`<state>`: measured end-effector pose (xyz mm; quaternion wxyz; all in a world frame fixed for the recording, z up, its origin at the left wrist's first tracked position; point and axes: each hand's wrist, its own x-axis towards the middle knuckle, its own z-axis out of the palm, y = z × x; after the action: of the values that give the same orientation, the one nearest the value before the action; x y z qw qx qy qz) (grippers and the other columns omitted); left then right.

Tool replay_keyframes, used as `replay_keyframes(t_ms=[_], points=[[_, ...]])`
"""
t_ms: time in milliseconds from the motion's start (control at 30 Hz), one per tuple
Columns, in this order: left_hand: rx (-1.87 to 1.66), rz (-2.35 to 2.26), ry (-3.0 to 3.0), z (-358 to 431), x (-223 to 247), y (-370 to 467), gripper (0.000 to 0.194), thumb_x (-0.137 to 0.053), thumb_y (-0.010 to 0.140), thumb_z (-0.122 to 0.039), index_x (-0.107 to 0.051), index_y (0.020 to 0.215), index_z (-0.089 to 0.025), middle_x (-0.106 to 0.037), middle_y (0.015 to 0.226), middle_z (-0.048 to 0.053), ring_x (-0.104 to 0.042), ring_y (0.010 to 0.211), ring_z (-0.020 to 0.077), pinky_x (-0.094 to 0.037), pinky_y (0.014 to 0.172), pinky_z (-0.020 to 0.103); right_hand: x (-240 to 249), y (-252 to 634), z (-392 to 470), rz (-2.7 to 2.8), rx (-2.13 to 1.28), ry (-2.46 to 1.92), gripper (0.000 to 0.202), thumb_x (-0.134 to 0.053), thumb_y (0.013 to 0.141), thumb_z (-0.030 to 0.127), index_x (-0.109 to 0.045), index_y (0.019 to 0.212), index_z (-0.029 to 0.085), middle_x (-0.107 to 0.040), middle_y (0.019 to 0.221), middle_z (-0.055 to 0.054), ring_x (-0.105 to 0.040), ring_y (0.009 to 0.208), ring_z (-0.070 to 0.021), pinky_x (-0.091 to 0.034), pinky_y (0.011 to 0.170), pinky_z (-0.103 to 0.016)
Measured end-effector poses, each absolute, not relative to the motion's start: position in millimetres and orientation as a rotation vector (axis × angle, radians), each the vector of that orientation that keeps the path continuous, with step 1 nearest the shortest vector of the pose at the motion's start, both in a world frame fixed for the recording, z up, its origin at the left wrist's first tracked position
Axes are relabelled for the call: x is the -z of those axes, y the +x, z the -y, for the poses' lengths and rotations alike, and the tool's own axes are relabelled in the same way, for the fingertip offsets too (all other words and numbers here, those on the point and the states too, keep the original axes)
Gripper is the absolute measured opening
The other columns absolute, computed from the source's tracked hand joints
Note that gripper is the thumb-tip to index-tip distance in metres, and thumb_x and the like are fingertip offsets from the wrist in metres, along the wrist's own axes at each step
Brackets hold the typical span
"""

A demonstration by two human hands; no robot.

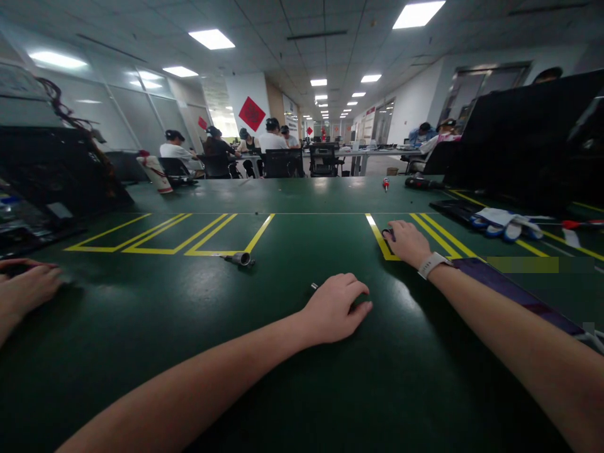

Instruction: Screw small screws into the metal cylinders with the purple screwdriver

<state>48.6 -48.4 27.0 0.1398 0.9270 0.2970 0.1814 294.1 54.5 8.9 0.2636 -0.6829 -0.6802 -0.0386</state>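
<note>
The green counter (141, 333) fills the view from 9 to 3 o'clock, marked with yellow strips (376, 236). Past the right forearm, at 4 o'clock from the right hand, lies a flat dark panel (486, 275), partly covered by that arm. Blue-and-white gloves (504, 221) lie between 2 and 3 o'clock from the right hand.

Of the person's 2 hands, the left hand (337, 308) is palm down near the middle, fingers bent, thumb apart. The right hand (409, 244), a pale watch (431, 264) at its wrist, is farther out, between 1 and 2 o'clock from the left. At 9 o'clock, well apart, a co-worker's hand (28, 288) enters at the edge.

A metal fitting (240, 258) lies loose on the counter at 10 o'clock from the left hand, touching neither hand. The right hand pinches a small dark piece (388, 234) at its 10 o'clock side. Smallest, a metal tip (314, 286) shows at the left hand's 10 o'clock edge; whether the hand grasps it, I cannot tell.
</note>
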Motion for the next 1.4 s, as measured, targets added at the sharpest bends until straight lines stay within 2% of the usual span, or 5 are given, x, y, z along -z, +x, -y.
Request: replay_keyframes(t_ms=[133, 267, 533, 967, 1400], points=[[-0.507, -0.834, 2.667, 46.6, -41.7, 29.4, 0.034, -0.044, 0.087, -0.038, -0.055, 0.111, -0.017, -0.055, 0.113, 0.008, -0.049, 0.105, 0.0206, -0.04, 0.09, 0.038, -22.9, 278.7, -36.8, 1.671, -0.11, -1.73, 0.025, -0.045, 0.082, 0.02, -0.059, 0.101, 0.011, -0.059, 0.113, -0.018, -0.05, 0.108, -0.0297, -0.035, 0.094, -0.045], [-0.351, -0.896, 2.654, 41.9, -43.6, 5.2, 0.045, -0.055, 0.08, -0.043, -0.053, 0.117, -0.018, -0.055, 0.116, 0.009, -0.048, 0.109, 0.024, -0.036, 0.095, 0.043, -29.4, 244.3, 0.6, 1.497, -0.5, -1.58, 0.029, -0.039, 0.084, 0.035, -0.058, 0.074, 0.015, -0.064, 0.075, -0.01, -0.061, 0.072, -0.0206, -0.048, 0.07, -0.036], [-0.307, -0.886, 2.57, 45.1, -37.9, -7.6, 0.031, -0.059, 0.078, -0.034, -0.06, 0.105, -0.018, -0.055, 0.115, 0.009, -0.047, 0.109, 0.0231, -0.038, 0.093, 0.04, -22.3, 203.3, 68.1, 0.99, -1.351, -1.152, 0.04, -0.056, 0.076, 0.04, -0.044, 0.043, 0.02, -0.034, 0.036, 0.007, -0.034, 0.038, -0.0072, -0.041, 0.055, -0.027], [-0.599, -0.988, 2.276, 40.4, -22.7, -8.4, 0.03, -0.057, 0.078, -0.028, -0.056, 0.105, -0.015, -0.053, 0.11, 0.009, -0.053, 0.091, 0.0183, -0.047, 0.077, 0.034, -15.3, 202.2, 70.4, 1.109, -1.209, -1.145, 0.043, -0.058, 0.076, 0.039, -0.045, 0.041, 0.02, -0.036, 0.037, 0.007, -0.036, 0.041, -0.0084, -0.032, 0.051, -0.026], [-0.885, -0.894, 1.353, 52.3, -18.8, 6.1, 0.04, -0.062, 0.075, -0.013, -0.052, 0.114, -0.016, -0.06, 0.112, 0.008, -0.059, 0.102, 0.0194, -0.049, 0.091, 0.039, -21.9, 199.0, 82.3, 1.448, -0.982, -1.287, 0.043, -0.052, 0.082, 0.044, -0.049, 0.046, 0.02, -0.041, 0.042, 0.005, -0.038, 0.041, -0.0091, -0.026, 0.043, -0.025]])
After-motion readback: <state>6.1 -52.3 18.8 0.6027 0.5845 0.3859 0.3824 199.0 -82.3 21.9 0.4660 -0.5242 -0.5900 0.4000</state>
